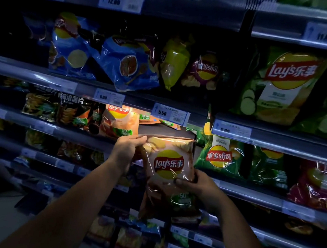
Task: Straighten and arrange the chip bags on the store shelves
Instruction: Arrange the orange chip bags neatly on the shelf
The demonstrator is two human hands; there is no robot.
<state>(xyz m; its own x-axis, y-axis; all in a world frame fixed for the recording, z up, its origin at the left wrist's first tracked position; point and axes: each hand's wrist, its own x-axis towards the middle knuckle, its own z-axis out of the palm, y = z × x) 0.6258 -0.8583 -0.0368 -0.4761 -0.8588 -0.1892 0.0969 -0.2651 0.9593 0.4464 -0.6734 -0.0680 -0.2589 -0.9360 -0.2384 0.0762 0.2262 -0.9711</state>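
Right then, both hands held one shiny pale-orange Lay's chip bag (168,164) upright, off the shelf. The left hand (126,150) pinched its top edge; the right hand (198,184) squeezed its lower part. Squeezing harder might have crushed chips. Just above the left fingers (137,139), flat orange bags (159,121) could have blocked the gap.

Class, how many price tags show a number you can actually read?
3: one reading 12.00 on the top rail, one reading 5.50 above the held bag, one reading 6.00 left of it. Other tags are too blurred.
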